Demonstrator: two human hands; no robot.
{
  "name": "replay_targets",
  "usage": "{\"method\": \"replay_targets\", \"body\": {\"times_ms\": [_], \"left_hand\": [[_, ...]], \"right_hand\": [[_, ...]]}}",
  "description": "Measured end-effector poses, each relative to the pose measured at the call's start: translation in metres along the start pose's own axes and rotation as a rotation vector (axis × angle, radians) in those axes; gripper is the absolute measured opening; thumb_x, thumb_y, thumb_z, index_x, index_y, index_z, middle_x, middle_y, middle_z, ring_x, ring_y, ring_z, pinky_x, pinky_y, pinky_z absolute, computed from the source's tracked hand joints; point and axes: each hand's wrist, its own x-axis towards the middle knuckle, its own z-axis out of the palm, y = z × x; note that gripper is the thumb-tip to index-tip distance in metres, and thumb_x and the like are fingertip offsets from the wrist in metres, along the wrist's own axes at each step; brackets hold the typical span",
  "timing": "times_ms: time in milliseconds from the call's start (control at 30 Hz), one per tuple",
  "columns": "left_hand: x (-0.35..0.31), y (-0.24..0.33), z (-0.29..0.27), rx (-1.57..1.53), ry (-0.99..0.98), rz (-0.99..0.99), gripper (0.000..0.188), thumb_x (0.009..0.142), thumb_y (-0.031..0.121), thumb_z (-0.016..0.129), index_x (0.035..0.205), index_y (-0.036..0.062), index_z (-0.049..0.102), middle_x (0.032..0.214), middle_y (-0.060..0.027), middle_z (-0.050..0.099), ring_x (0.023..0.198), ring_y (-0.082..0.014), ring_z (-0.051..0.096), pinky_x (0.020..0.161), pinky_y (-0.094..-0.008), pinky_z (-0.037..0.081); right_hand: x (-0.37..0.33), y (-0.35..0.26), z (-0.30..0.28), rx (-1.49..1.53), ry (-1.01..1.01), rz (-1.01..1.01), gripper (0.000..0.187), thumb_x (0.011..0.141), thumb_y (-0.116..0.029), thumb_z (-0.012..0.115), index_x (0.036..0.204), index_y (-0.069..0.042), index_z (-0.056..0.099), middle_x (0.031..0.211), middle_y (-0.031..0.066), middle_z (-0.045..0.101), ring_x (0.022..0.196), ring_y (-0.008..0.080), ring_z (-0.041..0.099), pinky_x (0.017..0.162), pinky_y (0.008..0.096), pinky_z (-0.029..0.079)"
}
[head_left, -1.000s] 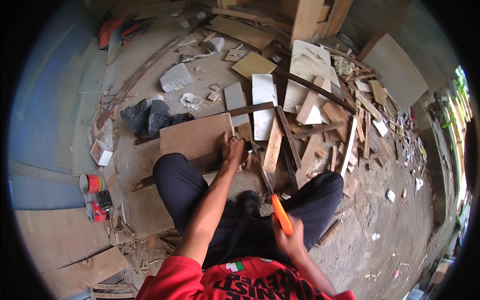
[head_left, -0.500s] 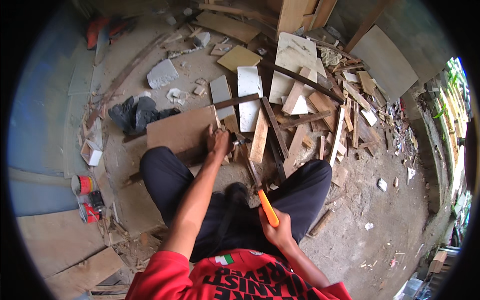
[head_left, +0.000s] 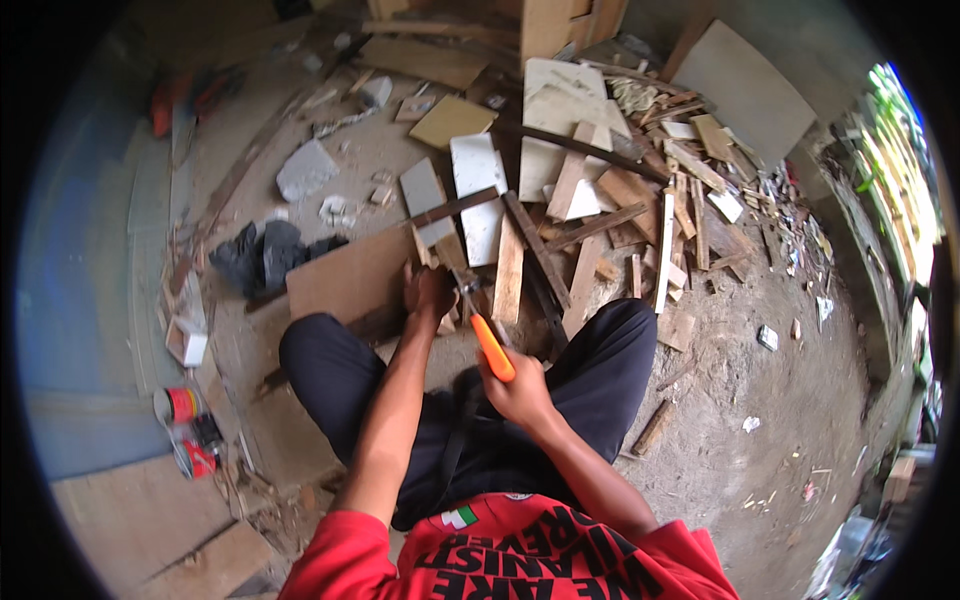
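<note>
My left hand (head_left: pixel 428 292) is closed at the right end of a brown wooden board (head_left: pixel 345 268), its fingers bent about the edge. The fingertips are partly hidden. The board lies just beyond my left knee. My right hand (head_left: pixel 515 388) is wrapped round the bright orange handle (head_left: pixel 492 348) of a tool with a narrow metal shaft (head_left: pixel 463 293). The shaft points up and left, its far end close beside my left hand; a small shiny metal part (head_left: pixel 470 287) shows there. I cannot tell the tool's exact kind.
Loose planks and offcuts (head_left: pixel 590 240) are heaped ahead and to the right, with white panels (head_left: pixel 477 190) among them. A crumpled black plastic bag (head_left: pixel 268 255) lies beyond the board. Red cans (head_left: pixel 182 405) stand at the left by the blue wall. Broken white chunks (head_left: pixel 307 170) litter the ground.
My right hand has moved up and left with the orange-handled tool, bringing it nearer my left hand. The left hand stays at the board's edge. The whole view has shifted slightly.
</note>
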Motion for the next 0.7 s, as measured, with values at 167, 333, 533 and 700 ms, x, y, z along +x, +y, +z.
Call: {"method": "replay_targets", "body": {"times_ms": [167, 333, 533, 700], "left_hand": [[0.003, 0.011, -0.003, -0.059, 0.073, 0.081, 0.021, 0.07, 0.029, 0.075, 0.076, 0.0091, 0.073, 0.082, -0.0165, 0.072, 0.093, -0.0271, 0.07, 0.117, -0.0498, 0.026], [0.008, -0.001, 0.008, -0.027, 0.021, -0.032, 0.021, 0.074, 0.026, 0.071, 0.09, 0.014, 0.073, 0.09, -0.0135, 0.073, 0.097, -0.0262, 0.069, 0.114, -0.0497, 0.031], [0.016, 0.004, 0.004, -0.02, -0.061, -0.073, 0.023, 0.078, 0.025, 0.068, 0.098, 0.0146, 0.073, 0.097, -0.0114, 0.073, 0.1, -0.0259, 0.069, 0.113, -0.0494, 0.031], [0.007, 0.005, 0.005, -0.049, -0.072, -0.01, 0.022, 0.074, 0.023, 0.068, 0.094, 0.013, 0.073, 0.093, -0.0122, 0.073, 0.1, -0.028, 0.068, 0.116, -0.0497, 0.026]], "right_hand": [[-0.102, -0.028, -0.057, -0.06, 0.004, 0.177, 0.013, 0.088, -0.01, 0.068, 0.082, 0.0, 0.063, 0.064, 0.0229, 0.06, 0.063, 0.0439, 0.064, 0.054, 0.0446, 0.048], [0.002, -0.011, -0.014, -0.012, -0.014, -0.059, 0.012, 0.085, -0.008, 0.063, 0.088, 0.003, 0.06, 0.075, 0.0257, 0.062, 0.078, 0.0473, 0.063, 0.063, 0.0486, 0.049], [0.064, 0.003, 0.019, -0.01, 0.056, -0.031, 0.019, 0.09, -0.014, 0.064, 0.085, 0.004, 0.062, 0.073, 0.0281, 0.06, 0.073, 0.0478, 0.061, 0.062, 0.0473, 0.047], [-0.057, -0.009, -0.031, 0.003, 0.016, 0.033, 0.015, 0.088, -0.011, 0.068, 0.086, 0.002, 0.063, 0.066, 0.0242, 0.061, 0.067, 0.0457, 0.064, 0.056, 0.0462, 0.049]]}}
